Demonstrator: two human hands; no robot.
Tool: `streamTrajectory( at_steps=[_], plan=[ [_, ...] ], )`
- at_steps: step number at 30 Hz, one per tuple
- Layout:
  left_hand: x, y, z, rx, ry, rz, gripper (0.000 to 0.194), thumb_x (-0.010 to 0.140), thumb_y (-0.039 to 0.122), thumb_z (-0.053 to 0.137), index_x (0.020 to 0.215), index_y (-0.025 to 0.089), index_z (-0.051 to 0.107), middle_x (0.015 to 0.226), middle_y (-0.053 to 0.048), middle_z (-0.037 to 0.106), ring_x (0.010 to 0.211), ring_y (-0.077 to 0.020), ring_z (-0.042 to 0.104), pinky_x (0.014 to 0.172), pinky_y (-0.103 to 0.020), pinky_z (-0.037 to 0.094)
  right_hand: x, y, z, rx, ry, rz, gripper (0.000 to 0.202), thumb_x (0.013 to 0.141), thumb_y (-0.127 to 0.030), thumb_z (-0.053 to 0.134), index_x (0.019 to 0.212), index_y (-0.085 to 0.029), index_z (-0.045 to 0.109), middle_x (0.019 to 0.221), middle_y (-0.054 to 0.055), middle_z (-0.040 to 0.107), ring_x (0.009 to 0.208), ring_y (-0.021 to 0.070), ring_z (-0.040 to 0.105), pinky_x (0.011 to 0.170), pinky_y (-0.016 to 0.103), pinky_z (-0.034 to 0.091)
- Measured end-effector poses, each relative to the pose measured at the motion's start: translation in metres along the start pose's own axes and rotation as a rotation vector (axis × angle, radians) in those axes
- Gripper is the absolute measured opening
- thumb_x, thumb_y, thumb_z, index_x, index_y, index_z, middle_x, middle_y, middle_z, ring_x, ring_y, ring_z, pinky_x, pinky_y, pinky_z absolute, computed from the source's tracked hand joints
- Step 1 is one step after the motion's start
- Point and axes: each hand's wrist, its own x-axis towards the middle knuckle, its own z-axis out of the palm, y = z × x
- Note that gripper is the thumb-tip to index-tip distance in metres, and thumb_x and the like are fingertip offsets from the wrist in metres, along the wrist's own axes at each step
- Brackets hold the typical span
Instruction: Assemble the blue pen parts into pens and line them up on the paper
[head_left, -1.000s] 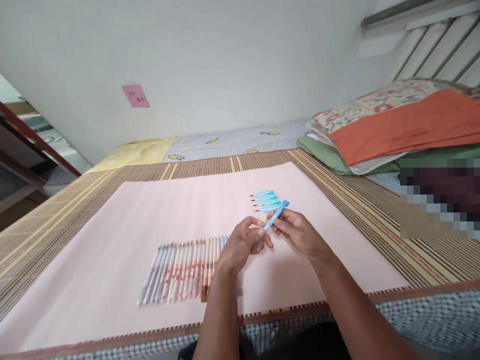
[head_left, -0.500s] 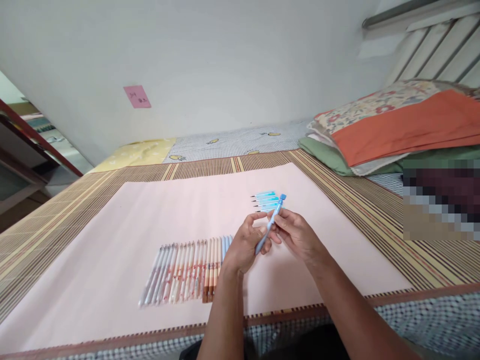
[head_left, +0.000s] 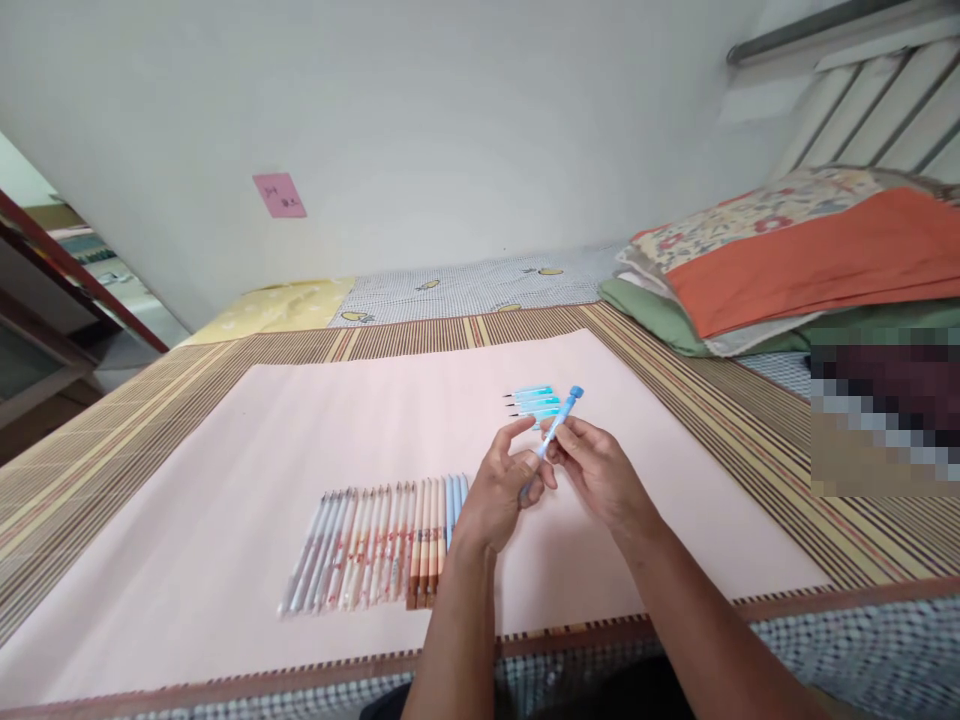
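Observation:
A blue pen (head_left: 559, 418) slants upward between my hands, its square-looking blue end at the top. My left hand (head_left: 506, 485) grips its lower part, which the fingers mostly cover. Thumb and fingers of my right hand (head_left: 600, 468) pinch the pen higher up. Just beyond lie several bright blue refills (head_left: 534, 404) with dark tips pointing left. To the left, a row of pens lies side by side: grey ones (head_left: 322, 545), white ones with red patterns (head_left: 375, 545), peach ones with brown ends (head_left: 426, 540) and light blue ones (head_left: 454, 495), partly behind my left hand.
Pink paper (head_left: 225, 500) covers much of the striped mat (head_left: 750, 480). Folded orange and floral bedding (head_left: 795, 250) is piled at the right, over green cloth (head_left: 652, 318). A pink note (head_left: 280, 195) hangs on the wall. Yellow cloth (head_left: 277, 305) lies at the back left.
The pen's upper end has shifted slightly right, and more of its lower part is now hidden by my left hand. Both hands still hold it.

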Motion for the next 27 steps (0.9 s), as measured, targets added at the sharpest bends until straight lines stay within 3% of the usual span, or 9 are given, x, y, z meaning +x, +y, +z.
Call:
streamTrajectory(
  at_steps=[7,11,16,20,24,27],
  plan=[
    [-0.002,0.002,0.001,-0.036,0.048,-0.010,0.067,0.085,0.045,0.073,0.139,0.017,0.046,0.068,0.003,0.060,0.049,-0.0066,0.034,0.051,-0.024,0.020,-0.005,-0.004,0.006,-0.101,-0.098,0.009,0.029,0.088,-0.049,0.069,0.093,-0.020,0.068,0.071,-0.002,0.059,0.055,0.0142,0.058,0.061,0.033,0.046],
    [-0.002,0.003,0.003,0.144,0.075,0.050,0.058,0.088,0.039,0.069,0.139,0.019,0.051,0.068,0.003,0.060,0.051,-0.0079,0.036,0.051,-0.024,0.024,-0.005,0.002,0.008,-0.229,-0.005,-0.048,0.031,0.088,-0.050,0.069,0.082,-0.020,0.065,0.067,-0.003,0.056,0.058,0.0132,0.053,0.063,0.031,0.043],
    [0.002,-0.001,0.003,0.243,0.100,0.097,0.041,0.087,0.037,0.068,0.122,0.016,0.065,0.068,0.002,0.059,0.054,-0.0083,0.041,0.053,-0.024,0.030,-0.002,0.011,0.000,-0.162,0.004,-0.001,0.037,0.087,-0.054,0.069,0.074,-0.021,0.061,0.061,-0.003,0.051,0.058,0.0145,0.050,0.059,0.031,0.042],
    [0.002,-0.002,0.001,0.128,0.089,0.072,0.048,0.086,0.041,0.070,0.127,0.015,0.064,0.069,0.001,0.062,0.051,-0.0072,0.039,0.051,-0.024,0.027,-0.005,0.005,0.001,-0.121,-0.059,0.005,0.032,0.088,-0.052,0.069,0.082,-0.021,0.064,0.061,-0.003,0.053,0.058,0.0152,0.052,0.058,0.031,0.044],
    [-0.001,0.002,0.000,0.021,-0.017,0.014,0.060,0.088,0.042,0.068,0.141,0.016,0.055,0.065,0.001,0.064,0.048,-0.0076,0.043,0.050,-0.024,0.027,-0.008,-0.004,0.006,-0.068,-0.165,0.088,0.032,0.093,-0.053,0.062,0.103,-0.023,0.066,0.053,-0.007,0.049,0.047,0.0156,0.054,0.053,0.031,0.046],
    [-0.001,0.002,-0.002,0.016,0.010,-0.001,0.063,0.086,0.040,0.071,0.141,0.015,0.053,0.064,0.001,0.065,0.047,-0.0074,0.044,0.049,-0.023,0.028,-0.007,-0.003,0.007,-0.100,-0.154,0.067,0.032,0.090,-0.052,0.066,0.102,-0.022,0.066,0.053,-0.007,0.049,0.047,0.0152,0.055,0.053,0.031,0.046]
  ],
)
